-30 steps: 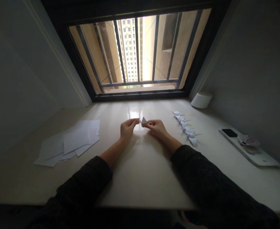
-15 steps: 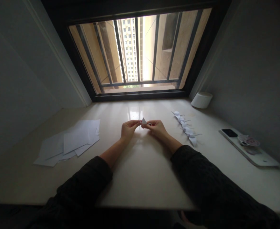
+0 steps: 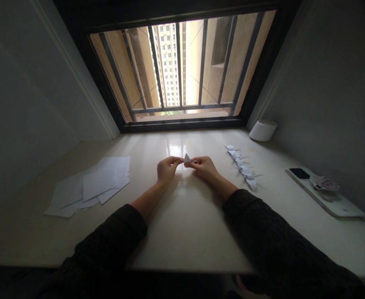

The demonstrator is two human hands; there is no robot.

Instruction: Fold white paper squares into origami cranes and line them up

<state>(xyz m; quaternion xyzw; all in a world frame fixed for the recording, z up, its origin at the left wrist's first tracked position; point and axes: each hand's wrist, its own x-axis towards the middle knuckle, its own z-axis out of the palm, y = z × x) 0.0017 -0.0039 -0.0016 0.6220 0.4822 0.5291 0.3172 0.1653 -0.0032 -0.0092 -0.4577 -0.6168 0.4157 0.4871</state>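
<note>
Above the middle of the white sill, a small piece of folded white paper [image 3: 187, 158] points upward between my two hands. My right hand [image 3: 203, 167] is closed, pinching it between thumb and fingers. From the other side, my left hand [image 3: 167, 169] pinches at its left edge with thumb and forefinger together. Most of the paper's lower part is hidden by the fingers. To the right of my right hand, several folded white paper cranes [image 3: 240, 166] lie in a slanting row.
White paper sheets [image 3: 103, 178] lie in a loose, overlapping pile on the left. A phone [image 3: 328, 195] with a round grip rests at the right. A white cylinder [image 3: 263, 130] stands in the far right corner, by the barred window [image 3: 182, 124].
Hardly anything differs. Both hands stay at the folded paper, with only a slight shift of the left fingers.
</note>
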